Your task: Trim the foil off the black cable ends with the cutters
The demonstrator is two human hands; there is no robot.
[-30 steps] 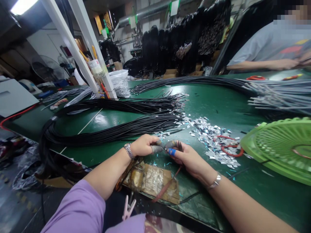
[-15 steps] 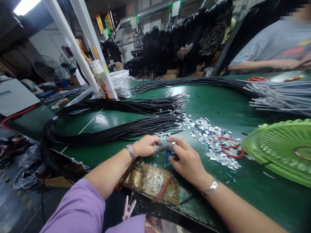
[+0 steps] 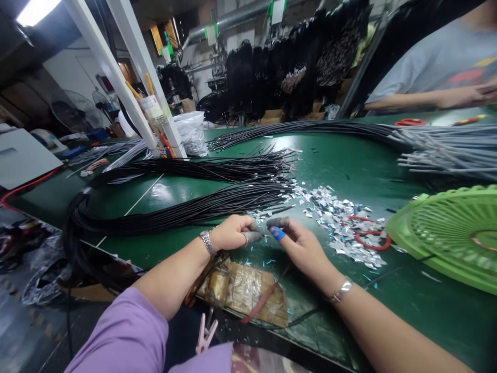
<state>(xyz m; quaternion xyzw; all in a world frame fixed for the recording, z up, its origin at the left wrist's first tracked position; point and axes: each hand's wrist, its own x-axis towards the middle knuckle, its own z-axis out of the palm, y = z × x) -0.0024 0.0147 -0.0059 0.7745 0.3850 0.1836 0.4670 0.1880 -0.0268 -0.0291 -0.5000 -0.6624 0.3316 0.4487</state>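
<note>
My left hand (image 3: 235, 231), with grey finger covers and a metal watch, is closed in a pinch in front of the black cable bundle (image 3: 194, 207). Thin wire ends (image 3: 265, 234) poke out from its fingertips; the cable behind them is mostly hidden by the hand. Just to the right, my right hand (image 3: 301, 243) has thumb and index finger brought together close to those wire ends. Blue tape (image 3: 277, 232) wraps its thumb, and a dark cover sits on the index finger. Whatever lies between these fingertips is too small to make out.
Silver foil scraps (image 3: 341, 223) lie beside a red-handled tool (image 3: 373, 241). A green fan (image 3: 446, 238) stands right. Grey cables (image 3: 450, 150) lie farther back, near a co-worker (image 3: 427, 72). A taped block (image 3: 248, 290) sits at the table's front edge. White posts (image 3: 149, 67) rise left.
My right hand has turned, so its blue-taped thumb now shows on top and its fingers are straighter. My left hand has stayed nearly in place.
</note>
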